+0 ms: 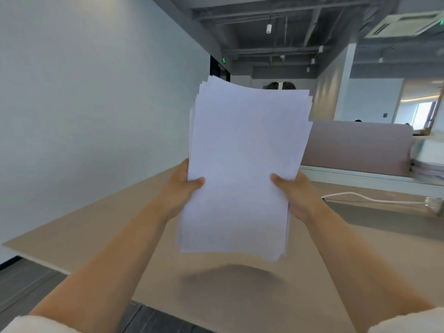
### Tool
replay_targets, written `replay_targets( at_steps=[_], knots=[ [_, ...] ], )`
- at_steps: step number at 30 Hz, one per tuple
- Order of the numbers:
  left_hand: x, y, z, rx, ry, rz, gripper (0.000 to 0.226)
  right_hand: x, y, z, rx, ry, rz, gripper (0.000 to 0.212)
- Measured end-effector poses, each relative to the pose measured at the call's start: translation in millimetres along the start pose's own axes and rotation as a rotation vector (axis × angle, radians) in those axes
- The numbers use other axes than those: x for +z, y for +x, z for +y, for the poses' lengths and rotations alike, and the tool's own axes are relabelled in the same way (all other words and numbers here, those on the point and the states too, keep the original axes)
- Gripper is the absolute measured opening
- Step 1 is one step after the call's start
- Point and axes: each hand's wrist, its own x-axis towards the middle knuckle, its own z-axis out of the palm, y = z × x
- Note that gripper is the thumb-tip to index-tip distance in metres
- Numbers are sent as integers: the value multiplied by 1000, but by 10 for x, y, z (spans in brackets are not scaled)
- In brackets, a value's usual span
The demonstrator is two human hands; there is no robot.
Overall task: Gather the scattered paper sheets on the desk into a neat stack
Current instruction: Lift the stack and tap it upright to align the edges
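Note:
A bundle of several white paper sheets [242,164] is held upright in the air above the tan desk [101,227], its bottom edge clear of the surface and casting a shadow below. The sheets' top and side edges are slightly fanned and uneven. My left hand [182,191] grips the bundle's left edge, thumb on the front face and fingers behind. My right hand [298,193] grips the right edge the same way. The fingers behind the paper are hidden.
A white cable [365,197] runs along the desk at the right toward a blurred clear object [433,205]. A pinkish partition [355,147] stands behind the desk. A white wall borders the left; the desk's left edge drops to dark floor [28,280].

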Motion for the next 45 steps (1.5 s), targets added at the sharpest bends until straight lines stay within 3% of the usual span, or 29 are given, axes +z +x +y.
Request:
replay_targets(
  at_steps=[5,8,14,16,20,23,26,32,36,38,42,45],
  knots=[
    [403,39,-145,28,21,27,39,-242,-112,-99,-90,45,114,29],
    [565,58,-265,33,-51,30,37,-377,-174,-54,-88,39,111,18],
    [615,389,217,38,-160,177,27,-494,-77,-360,-211,-46,154,29],
    [572,544,401,47,-151,177,34,-468,-28,-526,-281,-57,139,37],
    [590,665,631,2,-204,173,49,-419,75,-702,-288,-64,250,32],
    [536,755,475,-109,-246,243,59,-469,126,-641,-221,7,194,47],
    [566,704,265,-280,-305,183,73,-449,123,-507,-165,20,151,46],
    [535,693,193,-287,-189,344,70,-444,184,-473,-207,-41,243,45],
    [541,506,6,-288,-239,120,70,-502,60,-192,-133,-20,164,38],
    [566,396,-91,-274,-218,108,74,-510,-17,-30,-114,-1,149,39],
    [663,224,-266,-271,-244,148,56,-391,-42,157,-101,65,185,31],
    [646,227,-236,-317,-278,348,42,-197,33,175,-120,41,220,22]
  ],
)
